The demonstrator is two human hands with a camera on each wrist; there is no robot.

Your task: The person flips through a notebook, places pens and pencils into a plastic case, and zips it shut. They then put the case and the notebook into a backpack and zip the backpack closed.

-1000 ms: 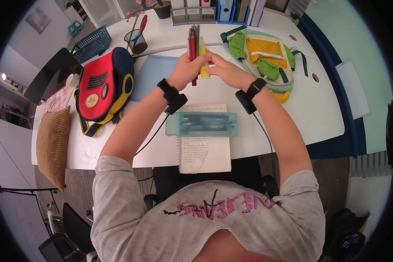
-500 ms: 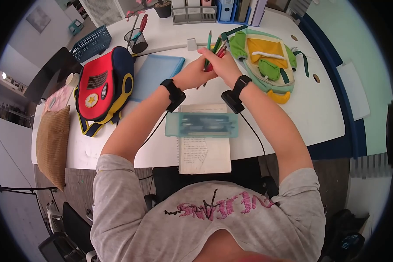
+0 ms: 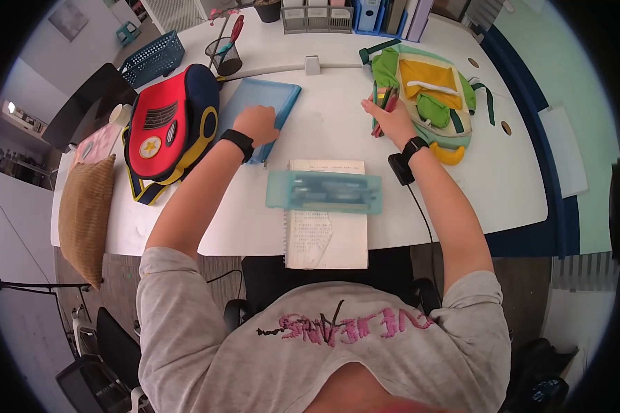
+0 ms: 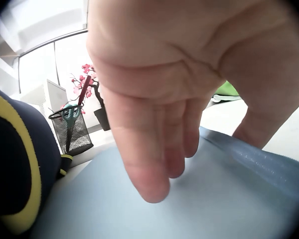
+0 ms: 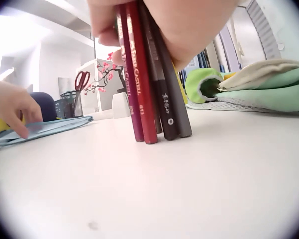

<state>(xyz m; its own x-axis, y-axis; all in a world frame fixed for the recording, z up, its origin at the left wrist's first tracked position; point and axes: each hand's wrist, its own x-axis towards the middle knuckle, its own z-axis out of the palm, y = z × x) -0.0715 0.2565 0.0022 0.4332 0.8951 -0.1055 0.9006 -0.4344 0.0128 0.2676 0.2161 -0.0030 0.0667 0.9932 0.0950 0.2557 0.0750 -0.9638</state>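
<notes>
My right hand (image 3: pixel 395 122) grips a bundle of colored pencils (image 5: pixel 143 94), red, purple and dark ones among them, held upright with their lower ends close over the white desk. A sliver of yellow shows behind the bundle in the right wrist view. My left hand (image 3: pixel 257 125) is over the light blue folder (image 3: pixel 282 103). In the left wrist view its fingers (image 4: pixel 145 169) are fairly straight, tips close over the folder's face, and the thumb is by the folder's edge.
A red and navy backpack (image 3: pixel 160 131) stands left of the folder; a green and yellow bag (image 3: pixel 434 96) lies right. In front, a teal pencil case (image 3: pixel 324 191) rests on an open notebook (image 3: pixel 327 241). A mesh pen cup (image 3: pixel 226 60) and a white block (image 3: pixel 312 65) stand behind.
Both hands were together around the pencils; they have parted. The right hand has carried the bundle to the right, near the green bag. The left hand has moved left to the folder.
</notes>
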